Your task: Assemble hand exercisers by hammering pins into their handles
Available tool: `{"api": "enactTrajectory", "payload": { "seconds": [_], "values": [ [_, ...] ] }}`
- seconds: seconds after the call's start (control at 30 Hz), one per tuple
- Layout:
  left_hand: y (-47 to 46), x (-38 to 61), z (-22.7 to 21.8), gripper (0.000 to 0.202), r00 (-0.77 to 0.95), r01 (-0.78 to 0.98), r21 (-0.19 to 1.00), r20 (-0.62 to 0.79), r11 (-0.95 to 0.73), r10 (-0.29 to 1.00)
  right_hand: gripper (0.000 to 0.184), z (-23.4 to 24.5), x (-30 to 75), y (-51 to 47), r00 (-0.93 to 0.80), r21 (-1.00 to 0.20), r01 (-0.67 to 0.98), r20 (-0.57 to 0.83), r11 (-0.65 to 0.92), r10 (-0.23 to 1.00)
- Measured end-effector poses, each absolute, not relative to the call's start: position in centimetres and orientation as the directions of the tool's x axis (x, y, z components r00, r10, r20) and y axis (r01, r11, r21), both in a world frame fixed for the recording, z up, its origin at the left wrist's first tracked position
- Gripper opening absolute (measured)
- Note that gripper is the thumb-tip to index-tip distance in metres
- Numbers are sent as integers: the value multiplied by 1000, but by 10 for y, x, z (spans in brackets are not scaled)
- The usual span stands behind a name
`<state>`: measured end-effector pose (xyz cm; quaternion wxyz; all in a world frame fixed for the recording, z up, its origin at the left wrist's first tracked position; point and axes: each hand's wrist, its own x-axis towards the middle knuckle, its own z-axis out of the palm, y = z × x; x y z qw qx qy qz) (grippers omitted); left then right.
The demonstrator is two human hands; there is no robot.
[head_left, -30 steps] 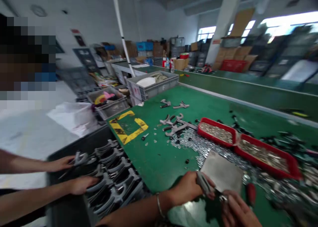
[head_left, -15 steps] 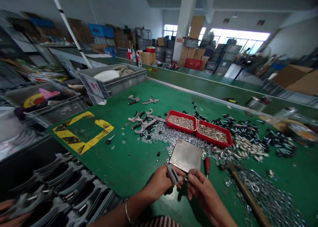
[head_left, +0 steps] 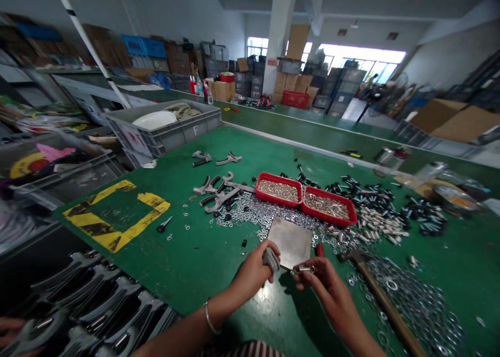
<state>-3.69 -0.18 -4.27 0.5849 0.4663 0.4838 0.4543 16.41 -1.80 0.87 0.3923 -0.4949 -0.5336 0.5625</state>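
Note:
My left hand (head_left: 253, 276) is shut around a grey cast metal wrench part (head_left: 271, 259), which sits just in front of a square steel plate (head_left: 289, 241). My right hand (head_left: 326, 289) pinches a small metal coil spring (head_left: 304, 269) between fingers and thumb, close to the part's tip. A red-handled screwdriver (head_left: 320, 250) lies beyond my right hand, its shaft hidden. A wooden-handled hammer (head_left: 380, 305) lies to the right, among scattered steel washers (head_left: 414, 305).
Two red trays of small metal parts (head_left: 278, 187) stand on the green bench (head_left: 250, 263), among loose washers and black-and-silver bolts. Grey castings lie beyond. A black crate of grey parts (head_left: 86, 300) sits at lower left, with another person's hand (head_left: 11, 330) at its corner.
The view has swung left since a second ago and settled. My hands have risen slightly toward the plate, and the spring now shows clearly in my right fingers. The other person's hands have mostly left view.

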Motion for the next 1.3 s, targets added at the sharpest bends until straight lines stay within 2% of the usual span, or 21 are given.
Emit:
{"api": "enactTrajectory", "payload": {
  "seconds": [0.13,0.2,0.3,0.4,0.47,0.57,0.7,0.77,0.87,0.97,1.03,1.1,1.13,1.2,1.3],
  "values": [
    [9,-16,-47,31,-14,77,996,-44,45,999,27,7,151,-19,-68,-991,-3,-130,-131,989],
    [10,-9,-44,29,-61,102,993,-52,58,997,27,2,144,-20,0,-996,-7,-89,-89,996],
    [9,-3,-36,31,-85,44,989,-135,139,987,26,-7,133,-23,76,-992,128,4,-6,997],
    [7,-2,-34,33,-78,-47,976,-217,213,973,24,-12,128,-26,40,-962,265,85,72,996],
    [4,-2,-38,31,1,-125,951,-284,282,959,22,-14,129,-26,15,-945,310,110,100,994],
    [-3,-3,-45,32,243,-216,897,-332,385,911,24,-15,138,-22,19,-950,305,74,64,997],
    [-17,-8,-37,36,549,-234,851,-283,470,786,28,-9,150,-17,-31,-991,120,-55,-51,998],
    [-20,-13,-26,42,605,-151,903,-237,402,760,27,-2,152,-17,-50,-996,60,-74,-71,996],
    [-21,-20,-11,58,685,-44,955,-185,294,705,27,9,151,-16,-61,-996,81,-36,-31,997],
    [-15,-20,-8,48,702,-38,942,-212,334,679,26,11,156,-4,-192,-987,163,-18,13,981],
    [-6,-21,-9,39,604,-78,936,-230,344,763,25,5,171,14,-252,-917,378,28,125,967],
    [9,-24,-7,35,419,-183,941,-186,283,889,26,-4,195,37,-218,-721,653,115,233,969],
    [19,-27,-5,34,324,-246,939,-154,240,933,25,-9,209,49,-179,-619,748,159,239,971],
    [41,-34,2,34,185,-345,923,-111,170,976,21,-18,233,72,-117,-498,843,201,204,973],
    [73,-37,6,34,176,-323,931,-119,172,977,15,-29,251,97,-101,-402,899,195,173,976]
  ]
}}
